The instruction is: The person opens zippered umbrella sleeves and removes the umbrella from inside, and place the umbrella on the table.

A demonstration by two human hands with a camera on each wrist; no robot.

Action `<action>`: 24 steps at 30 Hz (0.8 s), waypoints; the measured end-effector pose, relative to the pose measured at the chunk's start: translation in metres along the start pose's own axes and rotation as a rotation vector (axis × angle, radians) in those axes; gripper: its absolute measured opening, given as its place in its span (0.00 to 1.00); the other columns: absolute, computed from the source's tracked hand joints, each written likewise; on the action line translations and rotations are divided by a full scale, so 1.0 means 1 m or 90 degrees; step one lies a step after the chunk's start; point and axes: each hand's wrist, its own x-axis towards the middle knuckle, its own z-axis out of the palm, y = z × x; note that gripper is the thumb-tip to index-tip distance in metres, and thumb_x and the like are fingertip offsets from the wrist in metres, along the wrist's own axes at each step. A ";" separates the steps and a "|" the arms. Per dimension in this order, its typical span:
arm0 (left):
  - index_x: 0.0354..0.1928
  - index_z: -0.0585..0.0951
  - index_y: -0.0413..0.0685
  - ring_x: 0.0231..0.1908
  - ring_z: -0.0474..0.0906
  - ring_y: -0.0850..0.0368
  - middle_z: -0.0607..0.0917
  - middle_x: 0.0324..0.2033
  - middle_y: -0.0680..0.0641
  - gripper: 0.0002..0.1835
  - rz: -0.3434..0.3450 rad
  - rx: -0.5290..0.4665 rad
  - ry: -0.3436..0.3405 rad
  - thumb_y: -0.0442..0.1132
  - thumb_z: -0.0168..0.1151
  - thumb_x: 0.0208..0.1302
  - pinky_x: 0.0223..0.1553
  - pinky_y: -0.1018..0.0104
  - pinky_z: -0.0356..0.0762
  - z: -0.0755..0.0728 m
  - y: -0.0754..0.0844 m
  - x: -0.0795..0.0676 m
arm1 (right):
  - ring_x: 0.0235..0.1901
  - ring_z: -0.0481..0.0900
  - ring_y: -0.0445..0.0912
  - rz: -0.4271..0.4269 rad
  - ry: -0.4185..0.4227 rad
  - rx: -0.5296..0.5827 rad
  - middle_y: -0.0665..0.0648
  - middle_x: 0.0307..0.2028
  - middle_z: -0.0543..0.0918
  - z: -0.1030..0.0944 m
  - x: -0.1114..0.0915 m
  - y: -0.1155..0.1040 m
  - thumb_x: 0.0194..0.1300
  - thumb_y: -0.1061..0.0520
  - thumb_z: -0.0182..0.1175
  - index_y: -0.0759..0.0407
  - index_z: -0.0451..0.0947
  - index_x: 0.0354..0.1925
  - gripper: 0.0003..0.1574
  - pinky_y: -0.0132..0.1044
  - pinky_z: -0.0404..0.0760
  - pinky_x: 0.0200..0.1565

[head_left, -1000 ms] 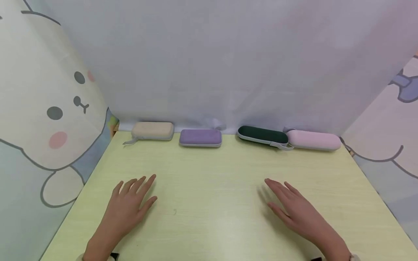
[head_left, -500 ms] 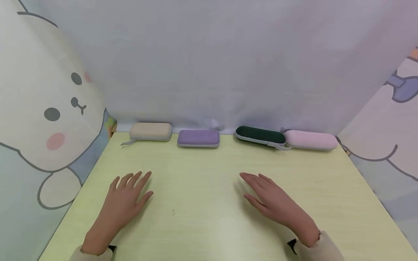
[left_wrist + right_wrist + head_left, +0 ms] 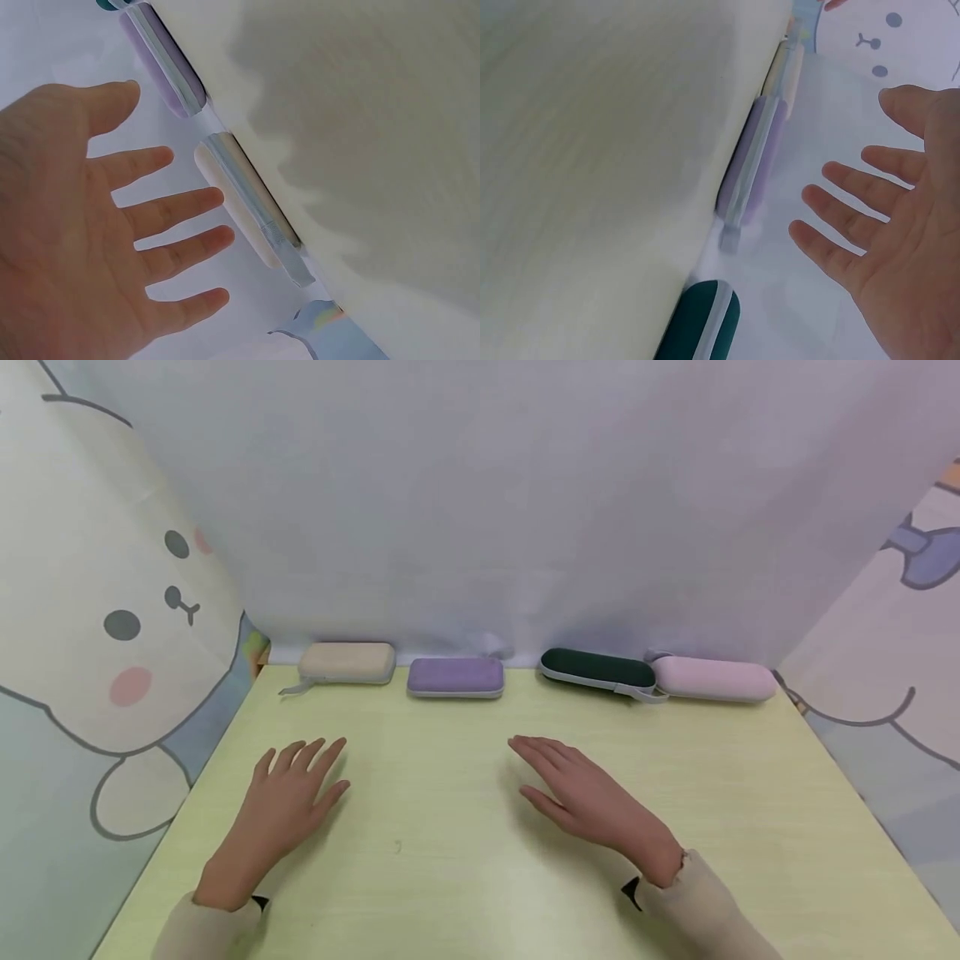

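Observation:
Four is avoided here: several zippered cases lie in a row along the table's back edge. From the left come a beige case (image 3: 347, 662), a purple case (image 3: 456, 677), a dark green case (image 3: 597, 668) and a pale pink case (image 3: 715, 678). My left hand (image 3: 288, 806), fingers spread, hovers over the table in front of the beige case and holds nothing. My right hand (image 3: 588, 797) hangs over the middle of the table, fingers extended, nearest the purple and green cases, holding nothing. In the left wrist view, the beige case (image 3: 247, 199) shows its grey zipper and pull strap.
A pale yellow table (image 3: 450, 893) spreads beneath both hands. Behind the cases hangs a plain whitish curtain (image 3: 480, 510). Cartoon-printed cloth (image 3: 67, 568) stands along the left side, with similar cloth on the right.
My right hand has moved left and slightly forward toward the table's middle. The left hand has shifted slightly forward. The cases have stayed in place.

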 end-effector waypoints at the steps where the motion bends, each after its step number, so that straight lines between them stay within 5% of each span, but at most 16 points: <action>1: 0.69 0.70 0.54 0.61 0.71 0.36 0.80 0.59 0.38 0.32 -0.003 -0.002 -0.009 0.54 0.60 0.65 0.61 0.32 0.60 0.000 -0.001 0.001 | 0.71 0.65 0.44 -0.003 0.003 0.003 0.43 0.73 0.63 0.001 0.003 0.000 0.75 0.38 0.46 0.42 0.51 0.77 0.38 0.45 0.67 0.69; 7: 0.70 0.69 0.54 0.62 0.70 0.35 0.78 0.61 0.38 0.32 -0.016 -0.008 -0.043 0.56 0.58 0.67 0.61 0.30 0.59 0.003 -0.003 0.005 | 0.70 0.66 0.44 -0.020 0.007 0.006 0.45 0.72 0.65 0.009 0.017 -0.004 0.75 0.39 0.47 0.45 0.53 0.76 0.38 0.45 0.68 0.69; 24: 0.70 0.69 0.51 0.65 0.63 0.29 0.72 0.65 0.32 0.32 -0.018 -0.014 -0.028 0.53 0.60 0.66 0.59 0.28 0.61 0.004 -0.014 0.025 | 0.73 0.61 0.46 -0.023 -0.049 0.097 0.48 0.74 0.61 0.026 0.070 -0.009 0.76 0.39 0.45 0.47 0.52 0.77 0.38 0.47 0.63 0.72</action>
